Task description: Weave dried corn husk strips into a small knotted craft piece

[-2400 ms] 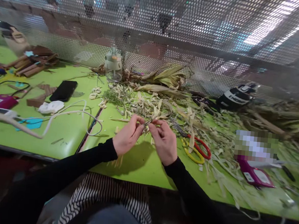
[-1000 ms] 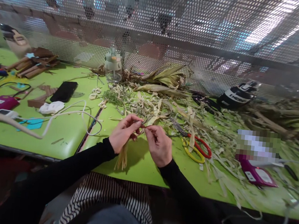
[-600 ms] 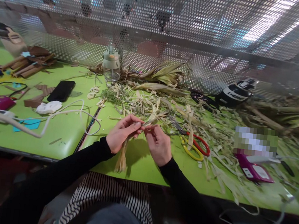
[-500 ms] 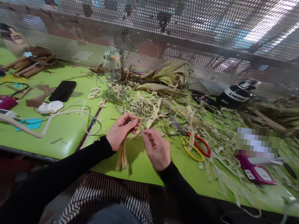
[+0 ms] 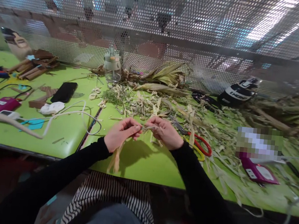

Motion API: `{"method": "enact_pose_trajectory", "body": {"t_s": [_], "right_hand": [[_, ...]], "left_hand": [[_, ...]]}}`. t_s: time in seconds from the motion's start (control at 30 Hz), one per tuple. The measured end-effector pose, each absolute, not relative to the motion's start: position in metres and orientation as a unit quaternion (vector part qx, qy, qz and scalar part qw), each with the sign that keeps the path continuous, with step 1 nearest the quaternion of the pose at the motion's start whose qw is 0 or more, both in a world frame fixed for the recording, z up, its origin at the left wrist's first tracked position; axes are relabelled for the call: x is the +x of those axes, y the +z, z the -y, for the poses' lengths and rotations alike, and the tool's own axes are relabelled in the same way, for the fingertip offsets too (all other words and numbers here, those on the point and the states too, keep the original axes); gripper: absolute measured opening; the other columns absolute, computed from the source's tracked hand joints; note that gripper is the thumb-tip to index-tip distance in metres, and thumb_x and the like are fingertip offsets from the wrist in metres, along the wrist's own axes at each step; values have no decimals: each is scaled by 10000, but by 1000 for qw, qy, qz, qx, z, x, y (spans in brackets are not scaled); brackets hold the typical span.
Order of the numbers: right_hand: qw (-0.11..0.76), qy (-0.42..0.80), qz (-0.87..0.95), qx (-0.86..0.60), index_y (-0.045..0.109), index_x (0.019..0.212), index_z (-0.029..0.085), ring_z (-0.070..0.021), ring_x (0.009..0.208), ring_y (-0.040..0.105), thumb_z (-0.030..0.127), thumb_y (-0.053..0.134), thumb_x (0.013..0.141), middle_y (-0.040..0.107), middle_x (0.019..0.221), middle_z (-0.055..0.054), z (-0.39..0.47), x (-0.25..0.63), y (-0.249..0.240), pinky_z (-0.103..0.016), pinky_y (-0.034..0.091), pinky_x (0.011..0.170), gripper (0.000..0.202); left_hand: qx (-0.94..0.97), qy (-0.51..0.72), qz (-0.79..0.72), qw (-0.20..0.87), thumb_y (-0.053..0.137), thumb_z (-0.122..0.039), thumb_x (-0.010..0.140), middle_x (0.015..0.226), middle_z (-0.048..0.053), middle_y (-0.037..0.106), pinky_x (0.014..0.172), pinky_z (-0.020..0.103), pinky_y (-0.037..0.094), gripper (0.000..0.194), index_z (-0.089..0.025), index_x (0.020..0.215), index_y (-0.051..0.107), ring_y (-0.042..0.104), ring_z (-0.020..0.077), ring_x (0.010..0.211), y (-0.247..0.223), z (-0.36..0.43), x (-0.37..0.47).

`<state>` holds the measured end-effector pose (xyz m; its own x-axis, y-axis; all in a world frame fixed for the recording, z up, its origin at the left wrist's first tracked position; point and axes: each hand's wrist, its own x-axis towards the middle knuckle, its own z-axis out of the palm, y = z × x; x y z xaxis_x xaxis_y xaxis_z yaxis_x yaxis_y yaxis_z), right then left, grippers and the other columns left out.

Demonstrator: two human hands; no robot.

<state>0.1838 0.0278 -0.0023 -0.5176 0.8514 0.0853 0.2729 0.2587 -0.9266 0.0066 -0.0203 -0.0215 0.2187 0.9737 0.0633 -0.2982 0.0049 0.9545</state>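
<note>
Head | left hand (image 5: 123, 133), right hand (image 5: 167, 133) angled inward | fingers (image 5: 136, 128) of both pinch pale strips (image 5: 115, 158), apparently husk

Pale tan strips (image 5: 117, 159), perhaps orange-tinged, lime-green table (image 5: 143, 170), red and yellow scissor handles (image 5: 208, 145), black sleeves (image 5: 80, 163)

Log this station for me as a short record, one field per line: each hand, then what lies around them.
Left hand: left hand pinches dry husk strips, ends hanging below it
Right hand: right hand pinches a thin strip
Beyond hands: scattered husk scraps
Beside right hand: scissors, one red handle, one yellow
Left side: black phone, magenta power strip
Back: pale green bottle, black bottle
Surface: green table
</note>
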Motion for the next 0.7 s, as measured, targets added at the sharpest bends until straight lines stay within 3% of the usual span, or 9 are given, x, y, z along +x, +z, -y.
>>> {"method": "enact_pose_trajectory", "body": {"t_s": [0.1, 0.2, 0.33, 0.47, 0.53, 0.7], "right_hand": [[371, 454, 715, -382, 587, 826, 177, -80, 502, 429, 372, 555, 829, 532, 623, 34, -18, 177, -13, -210, 356, 492, 197], [399, 396, 726, -396, 607, 811, 169, -114, 642, 511, 365, 572, 825, 581, 730, -5, -6, 168, -18, -238, 407, 593, 199], [431, 415, 685, -415, 581, 779, 172, -86, 539, 438, 398, 573, 823, 504, 635, 28, -2, 163, -20, -215, 349, 506, 231], [428, 508, 618, -421, 536, 733, 178, -47, 412, 263, 419, 602, 791, 350, 514, 85, -2, 166, -21, -200, 209, 406, 257], [407, 550, 598, -417, 535, 731, 178, -40, 394, 216, 417, 611, 779, 323, 495, 96, -1, 168, -21, -203, 160, 391, 256], [331, 601, 614, -389, 585, 743, 159, -35, 420, 255, 402, 649, 734, 399, 534, 82, 0, 171, -18, -198, 170, 408, 251]], "left_hand": [[369, 574, -334, 651, 697, -322, 712, 686, -12, 595, 583, 183, 440, 257, -139, 801, 540, 525, 47, 570, -22, 15, 11], [369, 618, -357, 595, 666, -304, 742, 689, -21, 571, 606, 188, 446, 213, -144, 803, 540, 524, 55, 600, -26, 11, 15], [562, 588, -413, 409, 570, -285, 824, 764, 12, 582, 657, 223, 459, 133, -152, 822, 581, 545, 97, 695, -29, 12, 13], [722, 535, -387, 208, 548, -211, 835, 873, 68, 620, 726, 248, 480, 121, -147, 858, 648, 584, 130, 801, -27, 17, 3], [755, 517, -362, 178, 552, -190, 831, 868, 78, 644, 741, 255, 493, 130, -146, 874, 666, 610, 138, 813, -23, 19, -3], [802, 430, -339, 240, 577, -215, 826, 776, 52, 671, 620, 217, 495, 128, -147, 850, 682, 604, 109, 667, -10, 18, -13]]}}
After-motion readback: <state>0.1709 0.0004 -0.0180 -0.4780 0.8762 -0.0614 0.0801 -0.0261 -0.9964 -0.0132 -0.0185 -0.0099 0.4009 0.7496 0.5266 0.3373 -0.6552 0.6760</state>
